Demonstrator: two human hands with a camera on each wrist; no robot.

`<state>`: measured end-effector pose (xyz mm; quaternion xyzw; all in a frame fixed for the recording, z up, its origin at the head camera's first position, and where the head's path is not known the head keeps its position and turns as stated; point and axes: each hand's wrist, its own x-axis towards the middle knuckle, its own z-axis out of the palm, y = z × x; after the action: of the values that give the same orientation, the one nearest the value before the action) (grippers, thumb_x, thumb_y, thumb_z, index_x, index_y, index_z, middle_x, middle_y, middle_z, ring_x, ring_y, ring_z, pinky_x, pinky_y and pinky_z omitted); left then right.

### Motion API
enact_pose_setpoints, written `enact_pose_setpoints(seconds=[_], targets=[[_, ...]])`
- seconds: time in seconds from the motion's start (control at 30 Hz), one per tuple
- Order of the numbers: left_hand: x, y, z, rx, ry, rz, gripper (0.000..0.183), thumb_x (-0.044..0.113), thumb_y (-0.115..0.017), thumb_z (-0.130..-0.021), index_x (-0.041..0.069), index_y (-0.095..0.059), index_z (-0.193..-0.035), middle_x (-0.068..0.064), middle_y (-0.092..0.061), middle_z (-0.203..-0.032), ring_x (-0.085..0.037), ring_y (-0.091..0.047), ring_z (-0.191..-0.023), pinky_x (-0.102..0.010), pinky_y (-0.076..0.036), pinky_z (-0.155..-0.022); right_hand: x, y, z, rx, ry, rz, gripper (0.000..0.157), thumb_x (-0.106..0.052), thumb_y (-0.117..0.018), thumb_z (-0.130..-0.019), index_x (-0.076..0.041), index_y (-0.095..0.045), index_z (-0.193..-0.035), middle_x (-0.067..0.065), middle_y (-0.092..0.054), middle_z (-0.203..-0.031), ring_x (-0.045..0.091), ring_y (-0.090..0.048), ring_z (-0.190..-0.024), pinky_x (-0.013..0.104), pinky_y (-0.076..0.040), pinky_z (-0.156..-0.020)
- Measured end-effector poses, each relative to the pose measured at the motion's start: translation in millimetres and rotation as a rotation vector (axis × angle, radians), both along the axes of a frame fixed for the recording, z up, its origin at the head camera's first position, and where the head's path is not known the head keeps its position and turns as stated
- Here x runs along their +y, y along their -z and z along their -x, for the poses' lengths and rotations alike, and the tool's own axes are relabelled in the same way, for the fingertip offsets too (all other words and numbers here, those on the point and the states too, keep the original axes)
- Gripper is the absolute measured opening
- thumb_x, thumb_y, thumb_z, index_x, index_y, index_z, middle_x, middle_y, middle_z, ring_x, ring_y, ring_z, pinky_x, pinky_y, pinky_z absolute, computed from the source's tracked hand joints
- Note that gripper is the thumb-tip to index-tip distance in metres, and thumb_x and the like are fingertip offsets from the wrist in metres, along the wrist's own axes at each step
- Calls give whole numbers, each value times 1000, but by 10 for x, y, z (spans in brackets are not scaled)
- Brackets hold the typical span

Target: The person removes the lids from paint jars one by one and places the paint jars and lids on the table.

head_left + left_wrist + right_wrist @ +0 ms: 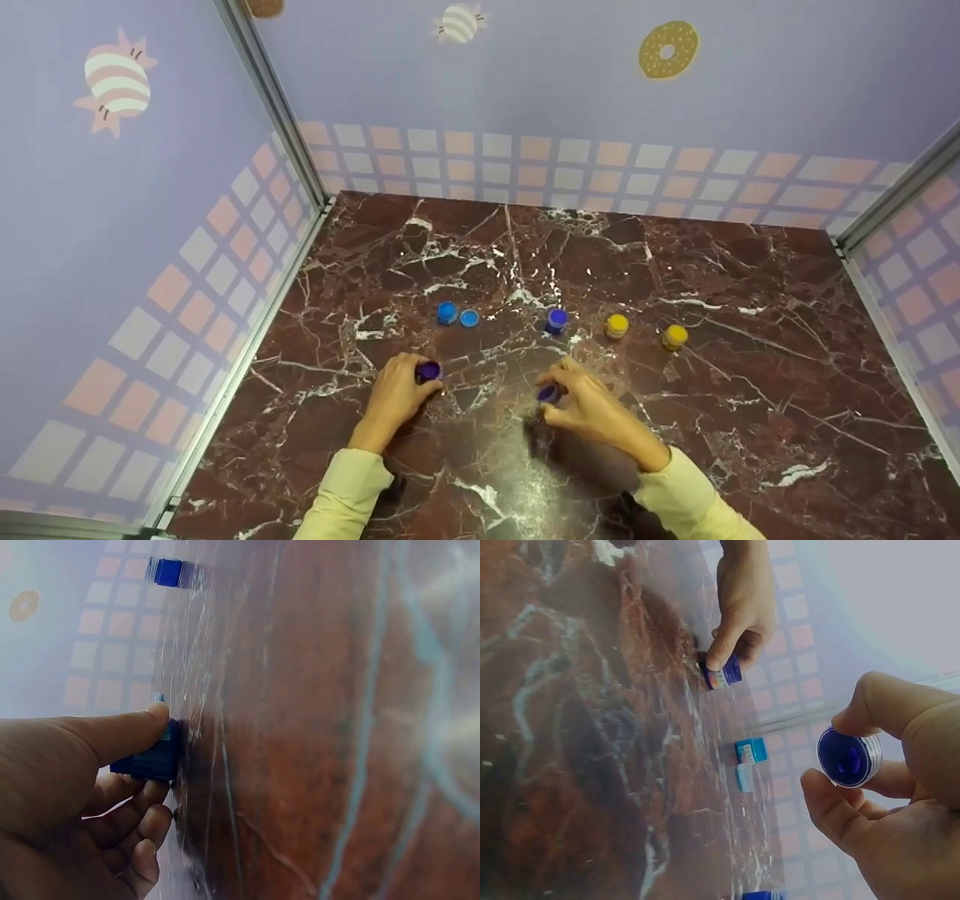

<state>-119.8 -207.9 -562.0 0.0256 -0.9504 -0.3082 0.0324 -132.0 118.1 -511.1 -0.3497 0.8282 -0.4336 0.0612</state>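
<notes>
My left hand (396, 388) grips a small purple paint pot (428, 371) standing on the marble table. In the left wrist view the thumb and fingers press the sides of the dark blue-looking pot (154, 761). Off to the right, my right hand (589, 403) pinches a small round purple lid (548, 394) between thumb and fingertips, above the tabletop. Its hollow, purple-stained inside (846, 757) faces the right wrist camera. Beyond the left hand stands a light blue paint pot (447, 313), with a light blue lid (469, 318) right beside it.
Farther back stand a blue-violet pot (556, 321) and two yellow pots (616, 326), spaced in a loose row toward the right. The dark red marble tabletop (720, 450) is bounded by patterned panels (525, 82) at the back and both sides.
</notes>
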Motion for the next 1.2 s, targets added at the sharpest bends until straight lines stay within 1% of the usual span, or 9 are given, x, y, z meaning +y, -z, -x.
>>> enact_pose_setpoints(seconds=[0.17,0.33,0.5,0.6,0.77,0.83,0.9,1.03,1.2], targets=[[-4,-3,38,-13,3,1,43,25,-84,-86,1,-69,-119,-16,-66,-117,-40,-59,-115,-55,-44,-101,-163,-19,113,-1,-8,30,30,9,-72,-79,8,-66,-108,9,-55,-102,21,-62,-86,30,-59,-76],[-13,-18,29,-20,-4,11,43,25,-85,-85,1,-70,-117,-16,-67,-115,-40,-60,-114,-54,-45,-101,-351,-59,227,0,24,30,31,3,-79,-82,3,-65,-109,9,-58,-103,22,-60,-88,30,-58,-77],[-23,-29,37,-9,-3,14,42,25,-86,-84,1,-71,-115,-15,-67,-113,-40,-61,-112,-54,-47,-99,-501,-129,353,18,20,58,35,-1,-84,-80,1,-65,-109,9,-62,-101,28,-62,-87,38,-58,-76],[-25,-34,59,-5,10,11,41,25,-87,-84,1,-71,-113,-15,-67,-110,-39,-62,-110,-53,-48,-97,-590,-133,409,25,30,51,36,-1,-85,-79,0,-66,-109,8,-63,-99,28,-62,-86,38,-56,-76],[-34,-24,78,-33,10,1,40,24,-87,-84,1,-71,-112,-14,-67,-109,-38,-62,-109,-52,-48,-97,-770,-85,481,-14,87,11,37,-8,-88,-78,-1,-67,-108,7,-64,-98,22,-62,-87,32,-55,-76],[-38,-22,80,-32,4,-7,40,23,-87,-83,0,-70,-111,-14,-67,-109,-38,-63,-109,-52,-48,-97,-854,-58,514,-26,106,-7,38,-12,-90,-77,-1,-68,-106,6,-64,-100,21,-62,-87,32,-56,-77],[-40,-15,88,-22,0,-11,40,22,-88,-83,0,-70,-110,-15,-67,-108,-39,-63,-108,-52,-48,-97,-932,-19,545,-15,111,-23,39,-13,-91,-76,-1,-68,-105,7,-64,-100,21,-62,-89,34,-56,-80],[-31,-23,86,-19,-7,3,39,23,-88,-83,0,-70,-109,-14,-68,-107,-38,-64,-107,-52,-49,-96,-1064,94,582,37,79,-62,38,-9,-90,-76,0,-68,-106,10,-61,-101,25,-61,-91,41,-54,-83],[-13,-54,88,-27,-14,32,40,24,-88,-82,1,-70,-109,-13,-67,-105,-37,-64,-107,-52,-49,-95,-1166,212,593,69,57,-124,37,1,-82,-78,0,-68,-111,12,-58,-104,28,-59,-93,45,-52,-86]])
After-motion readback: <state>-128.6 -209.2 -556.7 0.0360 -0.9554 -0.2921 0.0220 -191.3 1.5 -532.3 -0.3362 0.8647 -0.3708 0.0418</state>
